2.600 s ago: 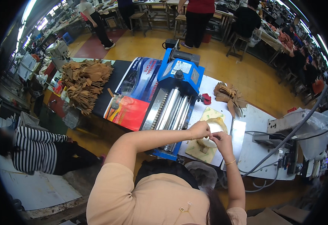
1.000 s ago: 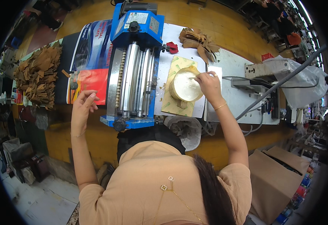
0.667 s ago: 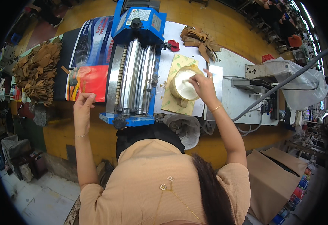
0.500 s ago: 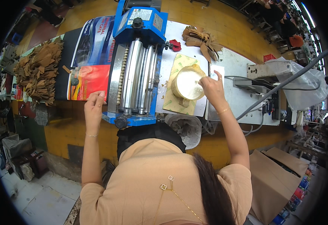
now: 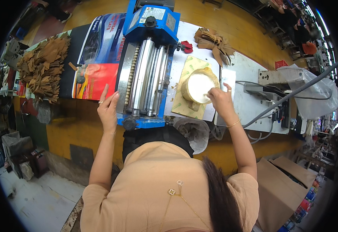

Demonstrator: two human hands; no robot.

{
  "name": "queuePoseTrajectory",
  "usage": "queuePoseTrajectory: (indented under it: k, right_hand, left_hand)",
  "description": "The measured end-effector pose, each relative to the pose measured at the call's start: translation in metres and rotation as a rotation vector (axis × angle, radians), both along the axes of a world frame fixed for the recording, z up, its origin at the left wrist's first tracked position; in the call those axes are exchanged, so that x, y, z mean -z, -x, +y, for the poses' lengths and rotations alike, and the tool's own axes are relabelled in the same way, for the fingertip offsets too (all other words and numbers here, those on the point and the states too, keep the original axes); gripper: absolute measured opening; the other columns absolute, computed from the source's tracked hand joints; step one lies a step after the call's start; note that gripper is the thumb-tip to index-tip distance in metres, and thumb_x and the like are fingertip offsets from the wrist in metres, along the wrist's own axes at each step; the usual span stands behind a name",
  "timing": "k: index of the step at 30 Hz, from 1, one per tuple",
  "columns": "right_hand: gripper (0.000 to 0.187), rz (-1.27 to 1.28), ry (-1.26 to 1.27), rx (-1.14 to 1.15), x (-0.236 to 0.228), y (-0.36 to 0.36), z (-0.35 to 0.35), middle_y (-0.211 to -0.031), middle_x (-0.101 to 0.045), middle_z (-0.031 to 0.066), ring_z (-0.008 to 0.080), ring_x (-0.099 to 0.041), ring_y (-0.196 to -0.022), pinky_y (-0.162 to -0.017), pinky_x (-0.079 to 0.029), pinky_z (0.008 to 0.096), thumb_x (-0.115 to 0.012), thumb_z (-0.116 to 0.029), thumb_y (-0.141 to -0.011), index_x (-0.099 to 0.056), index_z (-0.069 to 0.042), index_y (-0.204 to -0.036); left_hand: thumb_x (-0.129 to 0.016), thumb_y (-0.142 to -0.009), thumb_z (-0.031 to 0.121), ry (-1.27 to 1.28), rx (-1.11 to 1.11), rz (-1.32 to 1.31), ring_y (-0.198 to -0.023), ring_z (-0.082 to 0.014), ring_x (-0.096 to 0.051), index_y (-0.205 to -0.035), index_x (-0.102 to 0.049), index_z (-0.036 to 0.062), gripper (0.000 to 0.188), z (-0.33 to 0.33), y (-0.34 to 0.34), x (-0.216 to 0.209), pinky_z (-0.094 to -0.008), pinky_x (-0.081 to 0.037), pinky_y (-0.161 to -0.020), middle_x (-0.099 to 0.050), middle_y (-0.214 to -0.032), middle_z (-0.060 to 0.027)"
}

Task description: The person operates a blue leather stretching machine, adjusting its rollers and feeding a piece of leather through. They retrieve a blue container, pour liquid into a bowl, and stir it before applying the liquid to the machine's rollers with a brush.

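Note:
My right hand [image 5: 222,102] is at the right side of a round tan pot [image 5: 185,91] filled with white liquid [image 5: 200,87]. Its thumb and forefinger pinch together over the rim; whatever they grip is too small to make out. Under the pot lies a yellow-green patterned sheet [image 5: 180,105]. My left hand [image 5: 107,110] is raised beside the lower left corner of a blue roller machine [image 5: 151,122], its fingers apart and nothing visible in them. Long shiny metal rollers [image 5: 142,77] run down the machine's middle. Just beyond my left fingers is a red and blue printed sheet [image 5: 99,73].
Brown strip bundles lie in a big pile [image 5: 45,69] at far left and a smaller bunch [image 5: 215,42] behind the pot. A red cloth [image 5: 186,46] sits by the machine. On the right, a grey hose [image 5: 292,91] crosses before a metal machine arm [image 5: 279,75].
My left hand's fingers have spread from a closed pose. My right hand has slid a little toward me along the pot's rim. The whole view has shifted slightly.

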State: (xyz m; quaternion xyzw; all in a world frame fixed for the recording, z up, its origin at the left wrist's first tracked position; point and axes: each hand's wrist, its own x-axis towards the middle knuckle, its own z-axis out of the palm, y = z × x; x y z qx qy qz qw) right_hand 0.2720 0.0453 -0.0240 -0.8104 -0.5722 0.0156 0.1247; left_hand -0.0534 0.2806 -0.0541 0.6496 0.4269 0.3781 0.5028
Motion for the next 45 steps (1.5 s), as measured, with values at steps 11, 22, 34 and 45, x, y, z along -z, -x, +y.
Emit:
queuePoseTrajectory:
  k: [11, 22, 34, 45]
  right_hand:
    - [0.010, -0.115, 0.068, 0.036, -0.005, -0.010, 0.006, -0.077, -0.066, 0.0050, 0.0231, -0.064, -0.073, -0.106, -0.031, 0.0474, -0.068, -0.012, -0.085, -0.060, -0.008, -0.081]
    - [0.009, -0.167, -0.057, 0.083, 0.008, -0.012, 0.030, -0.081, -0.067, 0.0045, 0.0228, -0.063, -0.076, -0.103, -0.031, 0.0456, -0.068, -0.011, -0.085, -0.060, -0.009, -0.084]
    - [0.010, -0.027, 0.107, 0.212, -0.005, 0.009, -0.006, -0.077, -0.064, 0.0031, 0.0215, -0.060, -0.070, -0.103, -0.030, 0.0449, -0.067, -0.012, -0.088, -0.059, -0.007, -0.085]
    - [0.010, 0.050, 0.117, 0.162, -0.017, 0.022, 0.010, -0.076, -0.065, 0.0042, 0.0230, -0.062, -0.071, -0.103, -0.031, 0.0447, -0.067, -0.010, -0.086, -0.058, -0.007, -0.084]
  left_hand:
    - [-0.050, -0.102, 0.033, 0.064, 0.003, 0.037, -0.114, -0.0198, -0.058, -0.114, -0.068, -0.0048, 0.043, 0.007, 0.000, 0.006, -0.0286, -0.042, -0.098, -0.052, -0.141, -0.0162]
    - [-0.066, -0.093, 0.029, 0.310, 0.087, -0.033, -0.116, -0.0245, -0.058, -0.110, -0.069, -0.0037, 0.037, 0.022, 0.005, 0.007, -0.0322, -0.043, -0.097, -0.063, -0.120, -0.0174]
    - [-0.095, -0.054, 0.030, 0.423, 0.736, 0.224, -0.078, -0.0165, -0.055, -0.148, -0.034, 0.0068, 0.114, 0.098, -0.071, 0.019, -0.0282, -0.049, -0.076, -0.049, -0.113, -0.0155]
    - [-0.084, -0.073, 0.011, 0.501, 0.772, 0.340, -0.076, -0.0075, -0.054, -0.142, -0.039, 0.0021, 0.083, 0.104, -0.083, 0.008, -0.0212, -0.045, -0.070, -0.050, -0.102, -0.0057]
